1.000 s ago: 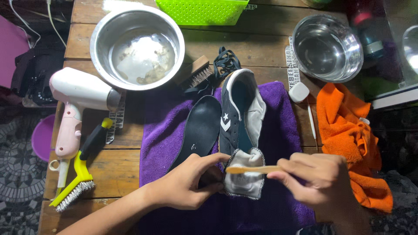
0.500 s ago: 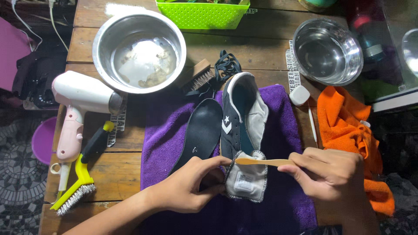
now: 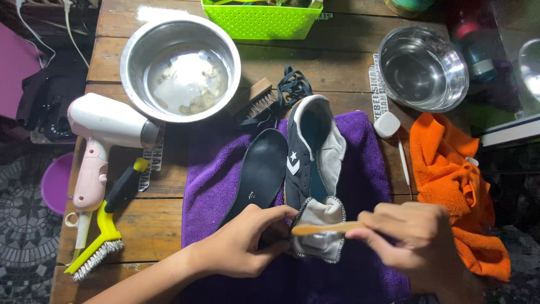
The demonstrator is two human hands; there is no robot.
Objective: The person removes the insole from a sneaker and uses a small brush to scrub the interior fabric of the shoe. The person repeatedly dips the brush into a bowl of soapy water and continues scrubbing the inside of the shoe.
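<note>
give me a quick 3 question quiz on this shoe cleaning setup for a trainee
1. True or false: the dark sneaker lies on the purple towel.
2. Which of the hands holds the wooden-handled brush? A) left hand B) right hand C) neither
3. Fill in: the black insole lies to the ____ of the sneaker in the picture.

Key
1. True.
2. B: the right hand grips the brush, while the left hand steadies the sneaker's pale tongue.
3. Left, also on the towel.
</note>
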